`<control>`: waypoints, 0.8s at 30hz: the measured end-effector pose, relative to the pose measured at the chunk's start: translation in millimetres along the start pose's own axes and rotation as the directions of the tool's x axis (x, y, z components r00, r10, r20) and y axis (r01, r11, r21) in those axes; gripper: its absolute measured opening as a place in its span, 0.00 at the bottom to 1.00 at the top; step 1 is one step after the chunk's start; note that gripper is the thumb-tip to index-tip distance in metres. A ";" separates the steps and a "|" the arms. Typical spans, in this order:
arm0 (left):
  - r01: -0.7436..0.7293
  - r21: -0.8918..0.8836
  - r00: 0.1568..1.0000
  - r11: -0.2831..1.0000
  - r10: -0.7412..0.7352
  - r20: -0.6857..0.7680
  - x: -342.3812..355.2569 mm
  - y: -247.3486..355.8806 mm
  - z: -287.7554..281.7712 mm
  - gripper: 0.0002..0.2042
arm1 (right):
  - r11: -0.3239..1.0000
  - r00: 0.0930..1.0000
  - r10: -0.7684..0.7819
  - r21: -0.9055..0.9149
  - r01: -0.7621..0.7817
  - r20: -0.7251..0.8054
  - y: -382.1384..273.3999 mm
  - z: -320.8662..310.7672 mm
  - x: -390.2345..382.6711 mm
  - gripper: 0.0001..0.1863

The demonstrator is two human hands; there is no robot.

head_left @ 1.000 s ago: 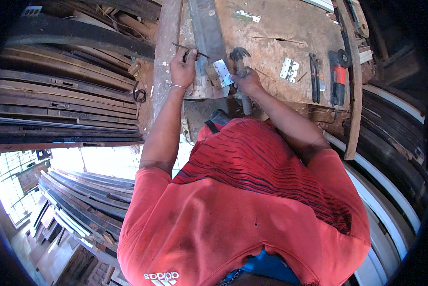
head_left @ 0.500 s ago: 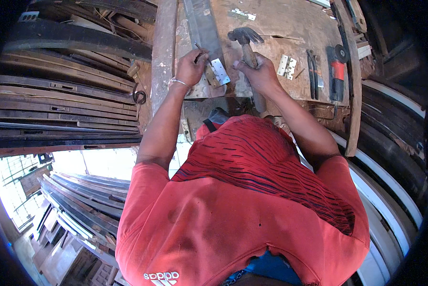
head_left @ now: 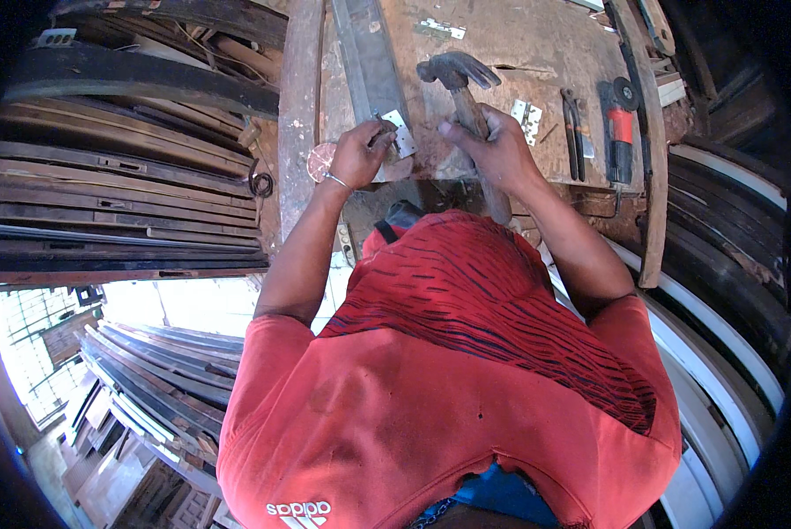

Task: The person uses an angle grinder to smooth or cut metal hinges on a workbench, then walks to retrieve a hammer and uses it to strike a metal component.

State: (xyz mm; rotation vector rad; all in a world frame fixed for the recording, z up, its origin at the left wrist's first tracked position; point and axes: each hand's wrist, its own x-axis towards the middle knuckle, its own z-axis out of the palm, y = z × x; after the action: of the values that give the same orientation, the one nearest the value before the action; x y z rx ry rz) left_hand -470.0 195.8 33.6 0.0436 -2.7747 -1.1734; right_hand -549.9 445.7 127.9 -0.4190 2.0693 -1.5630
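Note:
My left hand (head_left: 360,153) is closed in a pinch at the near end of a long dark board (head_left: 365,62). Between its fingertips is a thin nail-like metal piece, partly hidden by the fingers. Right beside them a pale metal hinge (head_left: 401,139) lies on the board, one leaf mostly covered by the hand. My right hand (head_left: 501,152) is wrapped round the wooden handle of a claw hammer (head_left: 457,69). The hammer's dark head points away from me, above the bench and to the right of the hinge.
On the wooden workbench (head_left: 448,167), another hinge (head_left: 527,120), dark pliers (head_left: 573,132) and a red angle grinder (head_left: 620,128) lie to the right. More hinge plates (head_left: 441,29) are farther back. Stacked timber (head_left: 113,181) fills the left side. A raised wooden edge (head_left: 655,176) borders the bench's right.
My left hand has moved slightly nearer and to the right, bringing the thin metal piece down over the hinge. The hammer has shifted a little to the right and tilted.

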 end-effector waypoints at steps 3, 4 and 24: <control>-0.019 0.008 1.000 1.000 0.019 -0.016 -0.4 -5.2 3.4 0.10 | 0.999 1.000 -0.005 -0.042 0.005 0.009 -3.2 -3.6 -4.5 0.24; -0.019 0.010 1.000 1.000 0.019 -0.018 -1.2 -6.5 4.0 0.10 | 0.999 1.000 -0.007 -0.041 0.008 0.010 -3.0 -4.2 -5.6 0.24; 0.036 -0.136 0.996 0.990 -0.047 -0.078 -11.9 -3.9 7.3 0.09 | 0.992 0.995 -0.103 -0.072 0.103 0.006 3.5 -9.8 -16.8 0.18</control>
State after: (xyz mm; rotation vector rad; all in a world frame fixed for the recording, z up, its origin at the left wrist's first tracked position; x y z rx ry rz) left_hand -459.2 199.2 24.5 0.1339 -2.6300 -1.3354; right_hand -541.4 463.5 130.2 -0.5620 2.1382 -1.5482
